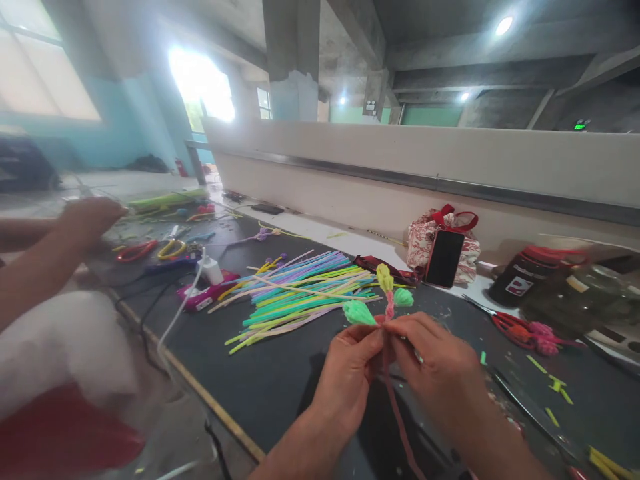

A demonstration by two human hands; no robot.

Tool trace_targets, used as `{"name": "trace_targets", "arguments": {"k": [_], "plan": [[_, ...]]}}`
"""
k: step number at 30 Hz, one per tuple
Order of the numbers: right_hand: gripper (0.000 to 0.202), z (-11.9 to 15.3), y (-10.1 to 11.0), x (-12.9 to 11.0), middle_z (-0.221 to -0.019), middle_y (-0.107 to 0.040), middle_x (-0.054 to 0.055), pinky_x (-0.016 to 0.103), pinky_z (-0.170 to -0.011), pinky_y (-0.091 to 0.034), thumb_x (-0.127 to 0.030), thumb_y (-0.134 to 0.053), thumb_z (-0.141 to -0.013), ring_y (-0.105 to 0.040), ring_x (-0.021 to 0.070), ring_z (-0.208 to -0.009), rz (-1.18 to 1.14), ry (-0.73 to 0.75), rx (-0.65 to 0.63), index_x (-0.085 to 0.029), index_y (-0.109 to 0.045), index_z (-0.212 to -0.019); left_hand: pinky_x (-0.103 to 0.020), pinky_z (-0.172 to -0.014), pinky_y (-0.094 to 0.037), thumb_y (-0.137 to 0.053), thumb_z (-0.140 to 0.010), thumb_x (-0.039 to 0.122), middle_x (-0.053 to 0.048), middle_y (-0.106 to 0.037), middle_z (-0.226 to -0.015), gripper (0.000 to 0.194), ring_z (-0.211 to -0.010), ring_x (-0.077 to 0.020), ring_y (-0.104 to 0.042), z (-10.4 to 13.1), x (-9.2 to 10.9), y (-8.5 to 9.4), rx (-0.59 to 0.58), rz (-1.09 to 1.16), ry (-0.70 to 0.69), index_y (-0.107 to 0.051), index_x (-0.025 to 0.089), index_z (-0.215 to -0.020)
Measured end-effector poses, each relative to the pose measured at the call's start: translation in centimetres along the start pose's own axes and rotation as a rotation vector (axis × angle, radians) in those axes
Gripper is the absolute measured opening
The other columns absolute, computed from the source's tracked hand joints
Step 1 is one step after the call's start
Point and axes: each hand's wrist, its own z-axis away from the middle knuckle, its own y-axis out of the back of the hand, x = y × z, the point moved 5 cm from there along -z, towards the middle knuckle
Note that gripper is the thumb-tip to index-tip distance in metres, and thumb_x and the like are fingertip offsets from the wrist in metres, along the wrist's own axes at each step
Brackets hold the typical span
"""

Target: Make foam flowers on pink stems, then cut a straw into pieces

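Note:
Between my two hands is a pipe-cleaner flower [389,305] with a yellow bud on top, a pink stem and green tufts at both sides. My left hand [345,373] pinches it at the base of the left green tuft [358,312]. Close against it, my right hand [435,367] pinches the same joint from the other side. A long pink pipe cleaner [397,410] hangs down below my fingers toward the table's near edge. Just beyond lies a loose pile of pipe cleaners [295,287] in green, yellow, blue and purple.
Right of my hands are red-handled scissors [510,327], a pink tuft [545,339], green scraps and a dark jar [523,277]. A phone [444,259] leans on a patterned bag [420,233]. Leftward are a pink power strip [205,293], more scissors [137,251] and another person's hand [93,217].

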Motion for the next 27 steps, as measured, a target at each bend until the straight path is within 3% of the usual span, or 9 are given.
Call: {"name": "trace_targets", "arguments": {"k": [5, 8, 13, 15, 20, 23, 27], "plan": [[0.026, 0.3, -0.2, -0.2, -0.09, -0.066, 0.006, 0.025, -0.067, -0.045, -0.015, -0.048, -0.08, -0.062, 0.0155, -0.078, 0.033, -0.004, 0.088, -0.016, -0.053, -0.106, -0.019, -0.063, -0.041, -0.065, -0.065, 0.019, -0.003, -0.064, -0.071, 0.014, -0.062, -0.009, -0.056, -0.1, 0.2, -0.2, -0.016, -0.025, -0.056, -0.066, 0.014, -0.078], [0.027, 0.4, -0.1, -0.4, -0.092, -0.067, 0.005, 0.025, -0.067, -0.046, -0.017, -0.048, -0.08, -0.062, 0.0158, -0.078, -0.035, -0.032, 0.044, -0.017, -0.052, -0.107, -0.018, -0.058, -0.04, -0.066, -0.064, 0.02, -0.002, -0.062, -0.065, 0.013, -0.056, -0.007, -0.053, -0.1, 0.5, 0.2, 0.04, -0.057, -0.055, -0.066, 0.013, -0.076], [0.009, 0.5, 1.6, 1.2, -0.065, -0.064, -0.002, 0.022, -0.05, -0.043, -0.026, -0.052, -0.078, -0.057, 0.0129, -0.053, -0.183, -0.325, -0.047, -0.024, -0.06, -0.079, -0.016, -0.053, -0.038, -0.07, -0.06, 0.021, -0.001, -0.06, -0.065, 0.017, -0.054, -0.0053, -0.05, 0.0, 1.9, 0.7, 0.09, -0.096, -0.108, -0.065, 0.012, -0.074], [0.009, 0.3, 1.9, 1.8, -0.066, -0.062, -0.001, 0.023, -0.05, -0.042, -0.027, -0.054, -0.076, -0.055, 0.0139, -0.055, -0.235, -0.391, -0.086, -0.024, -0.061, -0.077, -0.017, -0.053, -0.039, -0.071, -0.059, 0.022, -0.002, -0.061, -0.066, 0.019, -0.055, -0.0066, -0.052, 0.1, 2.1, 0.6, 0.086, -0.102, -0.098, -0.065, 0.012, -0.074], [0.021, -0.1, 0.0, 1.9, -0.084, -0.065, 0.002, 0.027, -0.067, -0.046, -0.028, -0.056, -0.075, -0.058, 0.0191, -0.08, -0.677, -0.446, -0.236, -0.022, -0.063, -0.093, -0.018, -0.054, -0.039, -0.069, -0.06, 0.022, -0.002, -0.062, -0.064, 0.015, -0.054, -0.0072, -0.051, 0.2, 2.0, -0.1, 0.058, -0.167, -0.108, -0.066, 0.012, -0.071], [0.023, 0.1, -1.2, 1.9, -0.078, -0.065, 0.0, 0.028, -0.068, -0.047, -0.03, -0.06, -0.072, -0.059, 0.0185, -0.077, -0.837, -0.546, -0.189, -0.021, -0.064, -0.092, -0.018, -0.056, -0.039, -0.069, -0.061, 0.022, -0.002, -0.063, -0.066, 0.014, -0.056, -0.0071, -0.052, 0.3, 1.9, -0.4, 0.054, -0.185, -0.127, -0.066, 0.012, -0.071], [0.015, 0.2, -1.9, 2.3, -0.074, -0.064, -0.001, 0.025, -0.061, -0.045, -0.031, -0.061, -0.071, -0.057, 0.0164, -0.07, -0.84, -0.559, -0.114, -0.02, -0.066, -0.082, -0.016, -0.051, -0.038, -0.069, -0.061, 0.02, 0.001, -0.061, -0.063, 0.011, -0.052, -0.0049, -0.05, 0.0, 1.7, -0.4, 0.088, -0.14, -0.149, -0.065, 0.013, -0.069]]}}
